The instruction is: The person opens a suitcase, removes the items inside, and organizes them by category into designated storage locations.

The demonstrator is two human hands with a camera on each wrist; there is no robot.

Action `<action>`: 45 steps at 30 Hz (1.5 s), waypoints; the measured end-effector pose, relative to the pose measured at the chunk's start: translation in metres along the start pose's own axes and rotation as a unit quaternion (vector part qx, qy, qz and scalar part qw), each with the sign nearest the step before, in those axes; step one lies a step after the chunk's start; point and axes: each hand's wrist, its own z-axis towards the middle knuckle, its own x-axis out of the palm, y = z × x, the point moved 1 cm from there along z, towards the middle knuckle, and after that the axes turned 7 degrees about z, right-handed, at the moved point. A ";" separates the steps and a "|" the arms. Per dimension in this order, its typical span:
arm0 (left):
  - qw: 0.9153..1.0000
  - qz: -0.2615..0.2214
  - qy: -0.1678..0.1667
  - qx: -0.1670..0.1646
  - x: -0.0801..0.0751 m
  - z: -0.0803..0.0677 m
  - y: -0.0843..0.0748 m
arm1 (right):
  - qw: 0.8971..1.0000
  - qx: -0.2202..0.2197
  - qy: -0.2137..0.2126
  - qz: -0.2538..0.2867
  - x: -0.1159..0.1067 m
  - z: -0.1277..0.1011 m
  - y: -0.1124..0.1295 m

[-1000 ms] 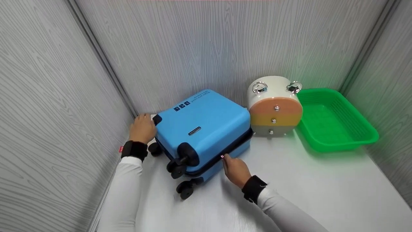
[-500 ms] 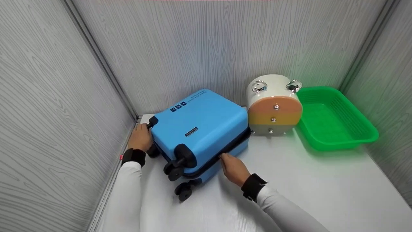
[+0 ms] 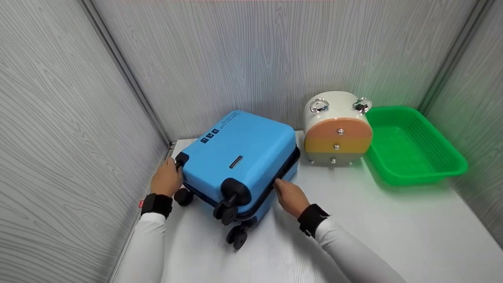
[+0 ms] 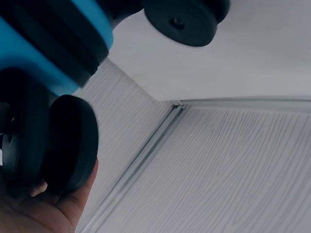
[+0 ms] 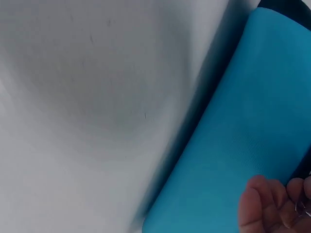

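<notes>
Zip pull (image 5: 302,208) seems to be pinched by R hand (image 3: 290,196) at seam (image 3: 288,167); wheel (image 4: 73,141) at L corner is gripped by L hand (image 3: 167,179). Case (image 3: 251,145) is set on bench (image 3: 393,220), ahead & L of R hand, long axis running approx. from wheel end (near L) to far R. Seam is nearer R hand. Pull is mostly covered, cut off at R wrist-view edge; L grip is partly blocked by wheel; case underside isn't shown.
</notes>
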 end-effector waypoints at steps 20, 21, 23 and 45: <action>0.996 -0.001 -0.008 -0.086 -0.002 -0.016 -0.022 | 0.993 -0.108 0.003 -0.051 0.010 -0.040 0.041; 0.996 -0.002 -0.007 -0.090 -0.002 -0.016 -0.022 | 0.991 -0.123 0.003 -0.051 0.014 -0.044 0.045; 0.995 -0.003 -0.002 -0.096 -0.002 -0.015 -0.022 | 0.989 -0.143 -0.001 -0.047 0.022 -0.049 0.051; 0.995 0.013 -0.030 -0.091 -0.008 -0.055 -0.033 | 1.000 -0.013 -0.010 -0.001 0.018 -0.036 0.030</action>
